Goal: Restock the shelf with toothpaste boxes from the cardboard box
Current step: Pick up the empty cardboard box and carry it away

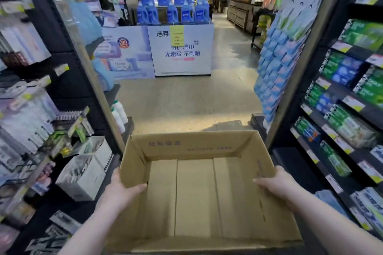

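An open brown cardboard box is held in front of me above the aisle floor, and its inside is bare with no boxes in it. My left hand grips the box's left wall, thumb hooked over the rim. My right hand grips the right wall the same way. Green and blue toothpaste boxes fill the dark shelves on my right, with yellow price tags along the edges.
A dark rack with hanging packets and white boxes lines the left. Ahead stands a display island stacked with blue detergent bottles. A hanging panel of blue packets sits at the right shelf's end. Open floor lies between.
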Available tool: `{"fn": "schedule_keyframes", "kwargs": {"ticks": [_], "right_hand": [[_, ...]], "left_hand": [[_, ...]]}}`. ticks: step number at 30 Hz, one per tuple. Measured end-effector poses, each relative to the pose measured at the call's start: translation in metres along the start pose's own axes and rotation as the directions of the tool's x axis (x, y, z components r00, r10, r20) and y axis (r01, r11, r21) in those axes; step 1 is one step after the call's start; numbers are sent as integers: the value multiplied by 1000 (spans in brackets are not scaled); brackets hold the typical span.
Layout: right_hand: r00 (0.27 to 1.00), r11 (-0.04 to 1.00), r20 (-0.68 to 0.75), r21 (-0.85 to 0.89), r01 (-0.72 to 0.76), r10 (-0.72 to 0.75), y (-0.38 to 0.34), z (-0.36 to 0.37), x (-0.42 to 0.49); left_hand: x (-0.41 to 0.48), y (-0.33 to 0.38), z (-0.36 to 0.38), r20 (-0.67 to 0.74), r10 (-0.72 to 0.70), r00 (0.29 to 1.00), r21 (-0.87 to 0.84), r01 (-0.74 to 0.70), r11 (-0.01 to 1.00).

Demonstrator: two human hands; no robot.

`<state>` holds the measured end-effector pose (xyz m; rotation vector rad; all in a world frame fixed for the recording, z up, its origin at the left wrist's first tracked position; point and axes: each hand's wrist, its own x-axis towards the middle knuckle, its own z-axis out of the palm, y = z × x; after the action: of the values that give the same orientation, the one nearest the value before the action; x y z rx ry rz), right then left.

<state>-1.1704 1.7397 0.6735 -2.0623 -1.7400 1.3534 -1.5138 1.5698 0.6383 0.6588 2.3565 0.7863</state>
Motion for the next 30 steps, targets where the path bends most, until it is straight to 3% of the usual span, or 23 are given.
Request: {"fn": "schedule_keyframes", "kwargs": {"ticks": [9, 18, 30], "right_hand": [[997, 997, -52, 40, -58, 60, -123, -21, 140], [992, 990, -75, 101, -96, 104, -202, -58, 295], [989, 983, -20, 113, -144, 147, -322, -134, 507]], "left_hand": [[194, 115, 3, 69, 78, 995, 46, -82, 996], [349, 247, 53, 115, 145, 983, 66, -153, 986], [522, 421, 114, 123, 104, 987, 74, -114, 991]]}}
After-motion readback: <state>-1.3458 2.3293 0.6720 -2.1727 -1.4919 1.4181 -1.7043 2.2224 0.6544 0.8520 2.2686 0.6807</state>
